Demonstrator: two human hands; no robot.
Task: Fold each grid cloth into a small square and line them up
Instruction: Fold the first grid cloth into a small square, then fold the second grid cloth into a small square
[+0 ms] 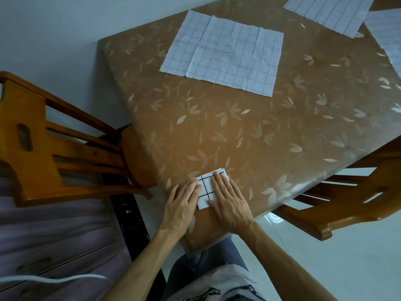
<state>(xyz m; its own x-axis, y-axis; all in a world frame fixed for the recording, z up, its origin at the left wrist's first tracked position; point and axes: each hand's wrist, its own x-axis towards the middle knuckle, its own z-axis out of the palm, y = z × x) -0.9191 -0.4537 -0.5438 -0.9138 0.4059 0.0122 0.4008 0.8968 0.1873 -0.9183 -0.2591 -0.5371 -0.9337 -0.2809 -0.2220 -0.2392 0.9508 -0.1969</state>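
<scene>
Chair at left: A wooden chair point(50, 135) stands against the table's left edge, well apart from the work.

Left hand: The person's left hand point(182, 200) lies palm-down, fingers extended and flat, pressing the left part of the folded cloth point(205, 193); it grips nothing.

Folded cloth: A small white packet with dark grid lines sits near the table's front corner, pinned under both hands. Its stacked edges show at the far end, stepped rather than flush. It appears slightly longer front to back than across, though the hands hide much of it.

Right hand: The right hand point(230, 203) is also spread flat, fingers together, covering the packet's right part. Neither hand pinches an edge.

Key relation: The packet lies directly beneath the fingertips of both hands, equally near to each; any last crease or slide into line would likely start from here.

Table: The leaf-patterned table point(282, 137) carries everything.

Open cloth: An unfolded grid cloth point(225, 53) lies flat at the far side, well apart from the hands and slightly right of them.

Further cloths: Two more cloths, one point(329, 11) and another point(388, 38), are cut off at the upper right.

Containers: None visible.

Progress: By appearance, one cloth is nearly finished; at least three await folding.
</scene>
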